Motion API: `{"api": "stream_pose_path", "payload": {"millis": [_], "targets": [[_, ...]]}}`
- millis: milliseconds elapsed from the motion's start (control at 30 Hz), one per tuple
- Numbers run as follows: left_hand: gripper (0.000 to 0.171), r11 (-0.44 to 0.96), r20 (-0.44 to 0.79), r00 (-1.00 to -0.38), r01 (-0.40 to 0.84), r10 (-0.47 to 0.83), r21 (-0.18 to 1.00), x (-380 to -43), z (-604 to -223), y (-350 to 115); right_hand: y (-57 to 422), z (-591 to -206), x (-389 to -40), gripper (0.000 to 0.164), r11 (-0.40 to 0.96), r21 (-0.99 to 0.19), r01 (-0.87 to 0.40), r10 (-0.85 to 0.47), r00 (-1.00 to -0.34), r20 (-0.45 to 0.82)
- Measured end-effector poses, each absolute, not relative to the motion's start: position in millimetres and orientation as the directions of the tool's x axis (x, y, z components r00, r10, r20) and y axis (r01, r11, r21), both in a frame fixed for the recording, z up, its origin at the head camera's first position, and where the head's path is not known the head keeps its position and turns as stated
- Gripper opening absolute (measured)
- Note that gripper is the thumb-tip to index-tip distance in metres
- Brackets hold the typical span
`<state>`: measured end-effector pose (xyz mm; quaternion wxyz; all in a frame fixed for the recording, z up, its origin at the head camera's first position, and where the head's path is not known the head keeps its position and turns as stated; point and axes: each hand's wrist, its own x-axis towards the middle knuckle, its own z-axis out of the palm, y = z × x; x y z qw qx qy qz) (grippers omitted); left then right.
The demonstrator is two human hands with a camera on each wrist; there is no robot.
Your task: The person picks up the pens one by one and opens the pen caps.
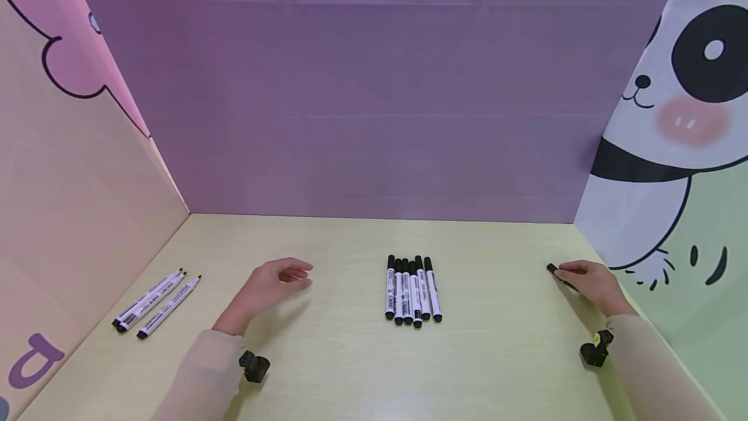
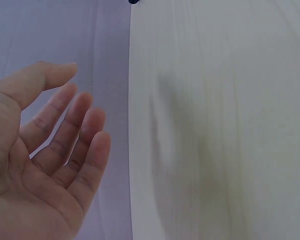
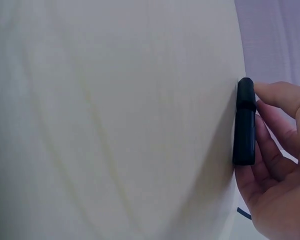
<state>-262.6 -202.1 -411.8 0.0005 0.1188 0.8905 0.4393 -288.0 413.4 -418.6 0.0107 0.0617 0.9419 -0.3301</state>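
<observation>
My right hand (image 1: 593, 284) is at the table's right side. Its thumb and fingers hold black marker caps (image 3: 245, 130) close to the tabletop; a seam divides the black shape, and I cannot tell whether the two parts are joined. In the head view, a black end (image 1: 552, 267) sticks out past the fingertips. Over the left half of the table hovers my left hand (image 1: 273, 284), its fingers loosely bent around nothing. To its left lie three white markers (image 1: 168, 307) with bare, narrow dark tips. Between the hands, several capped white markers (image 1: 407, 291) lie in a row.
The pale wooden table (image 1: 327, 369) meets a purple back wall (image 1: 374, 102). A beige panel (image 1: 87, 180) bounds the left, and a panda-printed panel (image 1: 701, 213) stands close beside my right hand. Both wrists carry small black cameras (image 1: 254, 367).
</observation>
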Motion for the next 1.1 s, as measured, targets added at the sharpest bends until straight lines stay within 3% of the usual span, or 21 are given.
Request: {"api": "stream_pose_path", "payload": {"millis": [267, 1100], "targets": [[0.032, 0.562, 0.108, -0.967, 0.224, 0.232, 0.796, -265.7, -412.1, -188.2, 411.1, -417.5, -285.2, 0.055, 0.733, -0.664, 0.146, 0.136, -0.988, -0.067], [0.027, 0.552, 0.086, -0.962, 0.219, 0.257, 0.805, -276.7, -414.5, -133.7, 384.5, -410.8, -287.9, 0.05, 0.742, -0.67, 0.002, 0.063, -0.996, 0.067]]}}
